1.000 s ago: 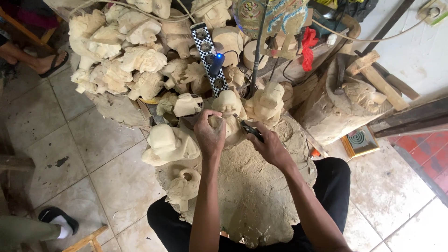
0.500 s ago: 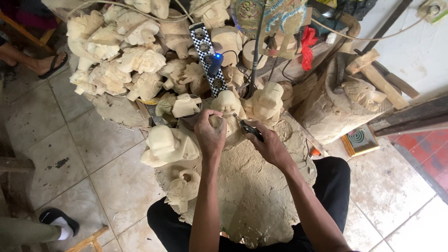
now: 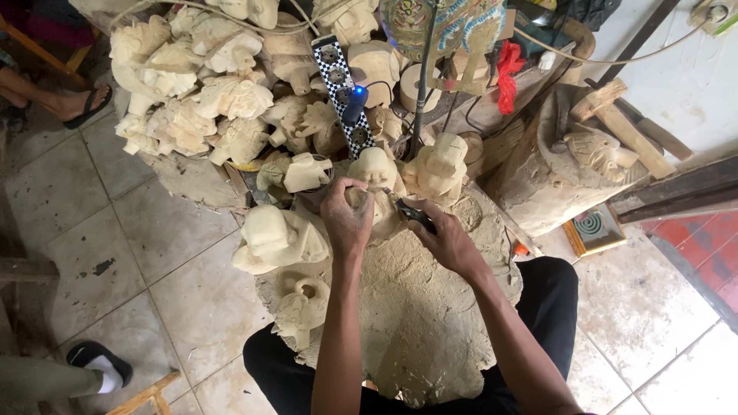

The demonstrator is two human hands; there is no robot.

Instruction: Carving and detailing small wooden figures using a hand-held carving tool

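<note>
My left hand (image 3: 347,217) is closed around a pale wooden figure carving (image 3: 375,170), holding it upright on a dust-covered wooden block (image 3: 415,307). My right hand (image 3: 447,244) grips a small dark carving tool (image 3: 413,215) whose tip touches the carving's right side. Both forearms reach forward from my lap, where I sit in black trousers.
A heap of unfinished pale carvings (image 3: 200,92) lies behind and left. A checkered power strip (image 3: 344,91) with a blue light runs through them. Two more carvings (image 3: 278,240) rest on the block's left. A carved log (image 3: 569,169) stands right. Other people's feet (image 3: 81,104) show at left.
</note>
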